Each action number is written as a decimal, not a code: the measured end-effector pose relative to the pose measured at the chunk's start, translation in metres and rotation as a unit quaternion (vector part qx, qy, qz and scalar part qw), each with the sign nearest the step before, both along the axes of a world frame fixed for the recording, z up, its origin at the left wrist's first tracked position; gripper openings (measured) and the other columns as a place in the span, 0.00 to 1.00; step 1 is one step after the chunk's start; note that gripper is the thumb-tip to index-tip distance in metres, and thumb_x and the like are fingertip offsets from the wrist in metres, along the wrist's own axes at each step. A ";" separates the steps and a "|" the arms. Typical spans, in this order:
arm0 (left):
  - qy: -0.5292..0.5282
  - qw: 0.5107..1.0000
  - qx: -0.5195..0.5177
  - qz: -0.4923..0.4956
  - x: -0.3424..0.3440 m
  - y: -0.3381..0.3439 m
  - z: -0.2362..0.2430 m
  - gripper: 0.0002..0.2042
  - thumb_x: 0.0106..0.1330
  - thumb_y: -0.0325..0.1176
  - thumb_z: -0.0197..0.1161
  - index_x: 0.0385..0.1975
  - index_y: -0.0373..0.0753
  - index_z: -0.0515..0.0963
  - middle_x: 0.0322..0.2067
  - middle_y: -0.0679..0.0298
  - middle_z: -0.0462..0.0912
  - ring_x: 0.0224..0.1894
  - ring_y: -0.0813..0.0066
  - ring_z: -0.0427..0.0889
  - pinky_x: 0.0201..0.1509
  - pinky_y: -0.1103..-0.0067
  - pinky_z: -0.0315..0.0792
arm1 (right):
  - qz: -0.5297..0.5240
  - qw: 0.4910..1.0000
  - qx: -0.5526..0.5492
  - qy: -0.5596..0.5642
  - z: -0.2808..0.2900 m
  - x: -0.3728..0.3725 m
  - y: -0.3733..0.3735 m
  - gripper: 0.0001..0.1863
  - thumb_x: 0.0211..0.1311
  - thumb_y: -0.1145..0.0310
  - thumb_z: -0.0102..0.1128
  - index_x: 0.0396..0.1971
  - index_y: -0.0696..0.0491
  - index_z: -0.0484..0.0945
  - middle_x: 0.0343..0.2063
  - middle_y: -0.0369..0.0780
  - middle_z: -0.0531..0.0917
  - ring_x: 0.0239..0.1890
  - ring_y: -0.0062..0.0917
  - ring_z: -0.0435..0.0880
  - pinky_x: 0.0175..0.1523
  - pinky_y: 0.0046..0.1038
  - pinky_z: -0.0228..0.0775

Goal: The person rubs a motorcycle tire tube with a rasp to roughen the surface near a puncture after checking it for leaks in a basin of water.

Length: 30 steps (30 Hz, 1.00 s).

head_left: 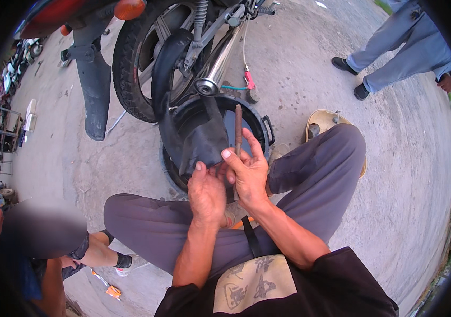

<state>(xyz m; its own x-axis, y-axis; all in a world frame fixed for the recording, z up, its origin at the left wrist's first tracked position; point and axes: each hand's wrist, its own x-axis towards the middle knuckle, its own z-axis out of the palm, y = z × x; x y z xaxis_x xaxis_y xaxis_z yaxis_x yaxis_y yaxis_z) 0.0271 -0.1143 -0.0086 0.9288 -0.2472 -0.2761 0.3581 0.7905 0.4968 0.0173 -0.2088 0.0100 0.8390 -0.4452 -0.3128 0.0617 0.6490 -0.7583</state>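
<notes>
While left hand [207,194] pinches black tubing [204,141], right hand [250,177] partly hides its clasped rod [238,124].

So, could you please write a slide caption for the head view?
Left hand holds black inner tube, right hand a brown rod, at a tub.

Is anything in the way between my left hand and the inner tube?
Nothing visible: your left hand touches the inner tube at its near edge. The rod in your right hand is to its right.
</notes>
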 end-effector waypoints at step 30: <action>0.007 0.995 0.082 -0.063 -0.008 0.009 0.005 0.15 0.79 0.36 0.57 0.53 0.30 0.78 0.50 0.58 0.83 0.55 0.69 0.79 0.62 0.71 0.72 | 0.153 0.791 -0.588 -0.071 0.022 -0.032 -0.016 0.33 0.68 0.79 0.59 0.73 0.49 0.66 0.33 0.47 0.77 0.31 0.47 0.82 0.35 0.42 0.75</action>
